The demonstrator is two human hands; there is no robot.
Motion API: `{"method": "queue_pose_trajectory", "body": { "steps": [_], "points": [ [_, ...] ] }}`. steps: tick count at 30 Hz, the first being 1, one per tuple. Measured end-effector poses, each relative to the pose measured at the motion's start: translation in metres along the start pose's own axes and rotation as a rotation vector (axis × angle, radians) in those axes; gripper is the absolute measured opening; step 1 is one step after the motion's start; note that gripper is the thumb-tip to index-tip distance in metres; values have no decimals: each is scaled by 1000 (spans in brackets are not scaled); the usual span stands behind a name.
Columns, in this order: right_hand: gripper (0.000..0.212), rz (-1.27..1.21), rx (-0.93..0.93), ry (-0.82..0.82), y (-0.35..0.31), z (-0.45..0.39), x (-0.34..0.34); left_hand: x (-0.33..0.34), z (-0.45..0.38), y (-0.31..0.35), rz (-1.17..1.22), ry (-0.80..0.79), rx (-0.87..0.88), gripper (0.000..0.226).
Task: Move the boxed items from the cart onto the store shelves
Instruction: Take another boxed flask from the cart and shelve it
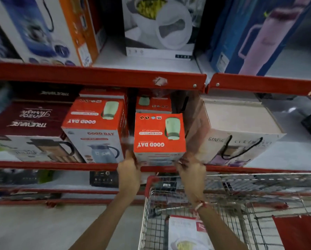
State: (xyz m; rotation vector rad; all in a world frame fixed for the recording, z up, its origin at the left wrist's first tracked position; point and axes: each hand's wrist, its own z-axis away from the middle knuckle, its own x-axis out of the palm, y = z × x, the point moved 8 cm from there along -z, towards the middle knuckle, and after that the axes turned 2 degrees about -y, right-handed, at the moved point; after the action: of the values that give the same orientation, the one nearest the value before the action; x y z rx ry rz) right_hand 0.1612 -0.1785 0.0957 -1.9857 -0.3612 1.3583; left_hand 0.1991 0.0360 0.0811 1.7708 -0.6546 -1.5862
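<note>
Red-edged metal shelving [97, 76] fills the view in tiers, its white boards meeting at a bolted joint [206, 85] right of centre, where a torn scrap of label [159, 81] clings to the red lip. The lower tiers [43, 191] sit in shadow, while the upper boards catch even, bright overhead light. Below the racks runs a pale grey, smooth floor [34, 228], blurred at the frame's edges.

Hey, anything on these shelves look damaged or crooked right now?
Yes. The red shelf rail above the GOOD DAY box has a torn white scrap stuck to it. That box, held by both hands, sits angled rather than square with the neighbouring boxes.
</note>
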Motion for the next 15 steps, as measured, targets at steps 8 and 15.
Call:
{"method": "queue_pose_trajectory", "body": {
  "steps": [8, 15],
  "points": [
    [25, -27, 35, -107, 8, -34, 60, 26, -44, -20, -90, -40, -58, 21],
    [24, 42, 63, -135, 14, -34, 62, 26, -46, -26, -79, -57, -74, 25]
  ]
}}
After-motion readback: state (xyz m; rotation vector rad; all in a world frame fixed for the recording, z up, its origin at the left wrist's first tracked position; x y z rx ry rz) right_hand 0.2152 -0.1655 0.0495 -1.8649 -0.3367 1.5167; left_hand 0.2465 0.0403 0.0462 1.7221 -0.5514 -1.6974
